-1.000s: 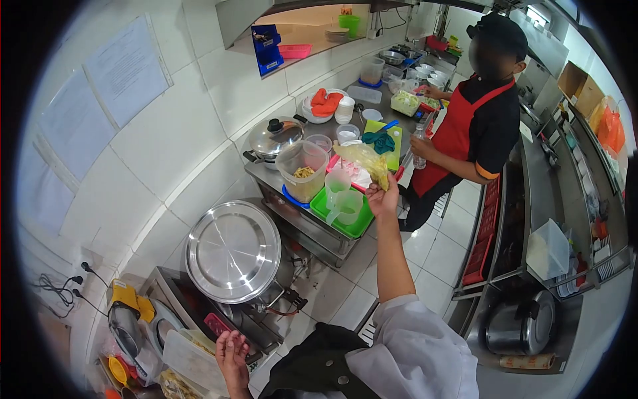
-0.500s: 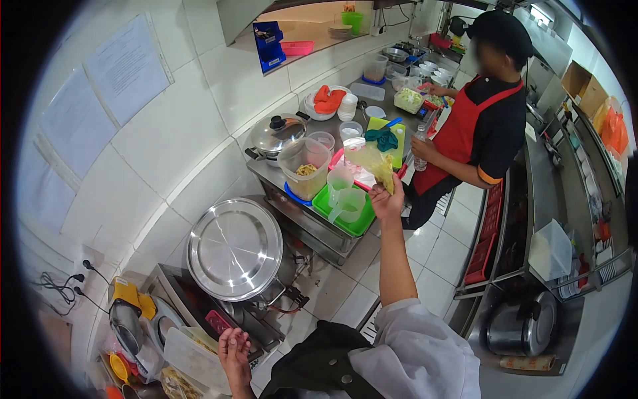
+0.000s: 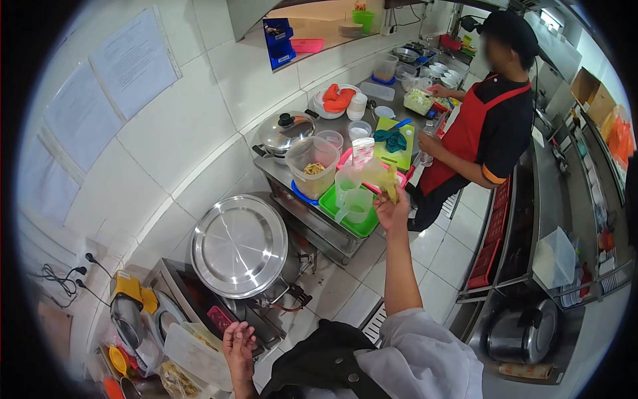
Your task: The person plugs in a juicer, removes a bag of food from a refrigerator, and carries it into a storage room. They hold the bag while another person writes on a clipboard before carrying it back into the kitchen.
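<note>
Pinched in my right hand (image 3: 393, 213) is the top of a clear plastic bag with yellowish contents (image 3: 389, 181), out in front of the counter. The bag overlaps clear measuring jugs (image 3: 355, 205) on a green tray (image 3: 369, 227) and a pink tray (image 3: 344, 159) with a white, red-printed packet (image 3: 363, 151). Low in the view, my left hand (image 3: 239, 342) has loosely bent fingers and nothing visible in it. It is nearest to a translucent plastic container (image 3: 193, 356) and a large lidded steel pot (image 3: 239, 247).
A person in a red apron (image 3: 458, 143) stands at the counter's right side, holding a clear bottle (image 3: 425, 157). A tub of yellowish pieces (image 3: 311, 174) and a lidded pan (image 3: 286, 132) are on the counter. Shelving (image 3: 518, 233) lines the right side.
My right hand has lowered slightly with the bag, uncovering more of the printed packet behind it. My left hand stays about where it was. The view has shifted slightly.
</note>
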Motion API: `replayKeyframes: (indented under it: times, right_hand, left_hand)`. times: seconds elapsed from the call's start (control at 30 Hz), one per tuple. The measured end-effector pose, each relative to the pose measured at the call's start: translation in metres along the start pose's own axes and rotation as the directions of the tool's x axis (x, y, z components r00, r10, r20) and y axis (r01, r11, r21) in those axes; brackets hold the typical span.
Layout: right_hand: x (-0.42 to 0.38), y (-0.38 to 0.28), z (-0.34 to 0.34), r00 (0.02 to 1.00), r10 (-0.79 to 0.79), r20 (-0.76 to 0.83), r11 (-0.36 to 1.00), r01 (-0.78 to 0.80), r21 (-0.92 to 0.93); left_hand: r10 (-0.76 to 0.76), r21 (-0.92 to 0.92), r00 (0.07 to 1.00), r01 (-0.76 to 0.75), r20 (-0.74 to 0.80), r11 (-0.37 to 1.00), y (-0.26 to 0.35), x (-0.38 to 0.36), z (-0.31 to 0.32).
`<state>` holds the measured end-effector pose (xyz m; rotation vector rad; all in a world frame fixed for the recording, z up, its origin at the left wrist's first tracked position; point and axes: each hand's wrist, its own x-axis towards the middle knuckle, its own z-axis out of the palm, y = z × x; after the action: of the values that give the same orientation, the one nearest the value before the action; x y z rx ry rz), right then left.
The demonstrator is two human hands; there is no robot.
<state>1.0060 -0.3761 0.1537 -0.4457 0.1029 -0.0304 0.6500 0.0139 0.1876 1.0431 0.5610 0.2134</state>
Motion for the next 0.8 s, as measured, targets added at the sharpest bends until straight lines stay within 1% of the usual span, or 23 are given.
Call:
replayKeyframes:
  times: [0.03, 0.07, 0.1, 0.13, 0.2, 0.23, 0.3, 0.33, 0.4, 0.43, 0.47, 0.53, 0.57, 0.63, 0.77, 0.8]
  right_hand:
    - [-0.01, -0.001, 0.015, 1.0, 0.009, -0.009, 1.0, -0.009, -0.002]
    - [-0.017, -0.003, 0.031, 1.0, -0.015, -0.028, 0.999, 0.016, 0.029]
    - [-0.02, -0.004, 0.037, 0.998, -0.044, -0.042, 0.997, 0.046, 0.062]
    - [-0.018, -0.002, 0.029, 0.998, -0.047, -0.046, 0.997, 0.05, 0.065]
    - [-0.002, 0.008, -0.001, 0.958, -0.054, -0.281, 0.999, 0.053, -0.013]
    - [0.005, 0.012, -0.019, 0.96, -0.051, -0.276, 0.999, 0.048, -0.015]
    - [0.003, 0.019, -0.037, 0.908, 0.08, -0.411, 0.997, -0.075, 0.029]
    - [0.005, 0.02, -0.047, 0.903, 0.086, -0.422, 0.996, -0.081, 0.03]
    - [0.001, 0.009, -0.016, 0.938, 0.079, -0.337, 0.991, -0.111, -0.076]
    - [0.001, -0.001, -0.006, 0.977, 0.066, -0.203, 0.981, -0.101, -0.166]
    - [-0.005, -0.011, 0.016, 0.975, 0.063, -0.214, 0.981, -0.1, -0.164]
    - [-0.024, -0.029, 0.07, 0.999, -0.05, -0.019, 0.995, 0.048, -0.093]
    - [-0.032, -0.032, 0.082, 0.998, -0.053, -0.02, 0.994, 0.051, -0.092]
    - [-0.044, -0.033, 0.094, 0.988, -0.138, 0.067, 0.983, 0.129, 0.131]
    - [-0.045, -0.01, 0.059, 0.986, -0.164, 0.032, 0.973, 0.157, 0.167]
    - [-0.044, -0.003, 0.047, 0.988, -0.153, 0.036, 0.982, 0.148, 0.117]
  left_hand:
    - [0.003, 0.0, 1.0, -0.003, 0.002, 1.0, 0.001, 0.0, 0.002]
    - [0.004, 0.003, 1.0, -0.004, 0.007, 1.0, 0.002, -0.001, 0.002]
    - [-0.001, 0.008, 1.0, 0.001, 0.006, 1.0, 0.0, -0.001, 0.002]
    - [-0.008, 0.011, 1.0, 0.008, 0.007, 1.0, -0.001, 0.001, 0.003]
    - [-0.009, 0.009, 1.0, 0.009, 0.009, 1.0, -0.003, 0.006, 0.004]
    - [-0.005, 0.009, 1.0, 0.005, 0.028, 1.0, -0.003, 0.008, 0.005]
    - [-0.009, 0.012, 0.999, 0.009, 0.034, 1.0, -0.004, 0.008, 0.005]
    - [-0.01, 0.014, 0.999, 0.009, 0.037, 1.0, -0.004, 0.01, 0.006]
    - [-0.021, 0.023, 0.999, 0.02, 0.041, 1.0, -0.005, 0.013, 0.008]
    - [-0.031, 0.02, 0.999, 0.03, 0.045, 0.999, -0.006, 0.014, 0.009]
    - [-0.039, 0.017, 0.998, 0.039, 0.051, 0.999, -0.006, 0.014, 0.01]
    - [-0.052, 0.027, 0.996, 0.051, 0.069, 0.998, -0.006, 0.017, 0.013]
    - [-0.056, 0.031, 0.995, 0.054, 0.082, 0.998, -0.006, 0.018, 0.015]
    - [-0.056, 0.033, 0.994, 0.053, 0.097, 0.998, -0.007, 0.022, 0.018]
    - [-0.054, 0.025, 0.99, 0.051, 0.127, 0.998, -0.007, 0.025, 0.024]
    - [-0.064, 0.034, 0.991, 0.06, 0.116, 0.998, -0.005, 0.024, 0.024]
